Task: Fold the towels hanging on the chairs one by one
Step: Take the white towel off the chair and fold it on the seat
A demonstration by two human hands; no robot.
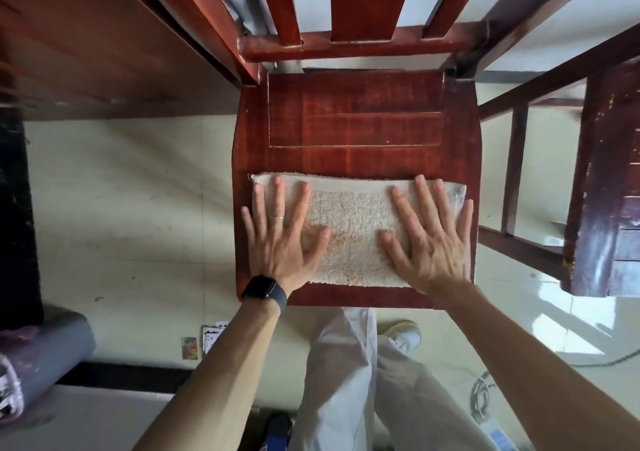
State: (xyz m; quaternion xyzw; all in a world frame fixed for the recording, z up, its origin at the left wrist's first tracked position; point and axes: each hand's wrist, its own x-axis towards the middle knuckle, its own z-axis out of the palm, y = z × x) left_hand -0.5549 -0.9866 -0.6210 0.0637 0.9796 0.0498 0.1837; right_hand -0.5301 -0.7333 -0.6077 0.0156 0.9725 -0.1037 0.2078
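Observation:
A folded cream towel (353, 222) with rusty stains lies flat on the front half of a red-brown wooden chair seat (356, 121). My left hand (282, 236) presses its left part with fingers spread and straight; a black watch sits on that wrist. My right hand (433, 239) lies flat on the towel's right part, fingers spread, little finger over the towel's right edge. The chair's slatted back (360, 10) rises beyond the seat.
A wooden table (90, 42) stands at the left, and a second dark wooden chair (602, 173) at the right. A grey roll (45, 353) lies on the pale floor at the lower left. A cable and power strip (485, 402) lie by my feet.

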